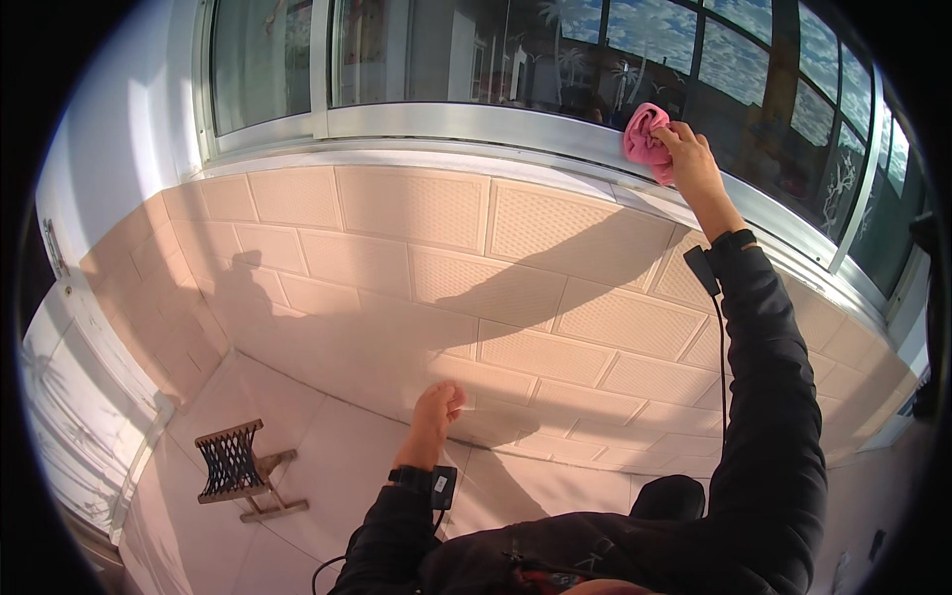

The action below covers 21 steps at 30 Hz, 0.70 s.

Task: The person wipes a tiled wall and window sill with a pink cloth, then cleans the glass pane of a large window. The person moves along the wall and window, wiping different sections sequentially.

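My right hand [689, 160] grips a crumpled pink cloth [645, 137]. The cloth lies against the lower aluminium rail [476, 123] of the sliding window and overlaps the bottom edge of the dark glass pane [669, 59]. Lower down, my left hand [437, 407] hangs in front of the beige tiled wall [446, 297], its fingers curled together. I see nothing held in it. Each wrist wears a black strap with a small cabled device.
A small folding stool [232, 462] with a woven black seat stands on the pale tiled floor [297, 416] at left. Beyond it is a white door [71, 401]. A narrow sill [446, 160] runs under the window. Cables hang from both wrist devices.
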{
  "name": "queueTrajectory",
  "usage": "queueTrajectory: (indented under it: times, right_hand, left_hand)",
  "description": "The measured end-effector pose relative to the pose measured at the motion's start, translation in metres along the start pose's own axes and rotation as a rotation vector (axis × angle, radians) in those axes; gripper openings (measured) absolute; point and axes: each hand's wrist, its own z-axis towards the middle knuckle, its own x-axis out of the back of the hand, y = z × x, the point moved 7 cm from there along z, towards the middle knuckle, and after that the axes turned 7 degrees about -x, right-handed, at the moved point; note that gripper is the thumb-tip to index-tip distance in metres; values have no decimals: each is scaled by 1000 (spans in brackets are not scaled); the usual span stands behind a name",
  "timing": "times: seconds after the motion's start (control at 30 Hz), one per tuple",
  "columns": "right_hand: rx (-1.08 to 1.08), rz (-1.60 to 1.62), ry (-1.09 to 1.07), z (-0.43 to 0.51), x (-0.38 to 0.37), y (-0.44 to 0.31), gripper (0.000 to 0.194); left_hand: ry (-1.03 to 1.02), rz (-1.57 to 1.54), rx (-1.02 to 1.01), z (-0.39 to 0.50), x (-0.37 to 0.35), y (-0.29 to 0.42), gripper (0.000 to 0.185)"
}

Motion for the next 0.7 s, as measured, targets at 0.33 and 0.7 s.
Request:
queueTrajectory:
  times: [0.33,0.7]
  right_hand:
    - [-695,-14,234,-35,38,274,45]
    - [-524,50,491,120,-10,52,53]
  left_hand:
    - [41,-46,-33,-21,21,20,27]
    - [26,-132,-28,-14,25,31,31]
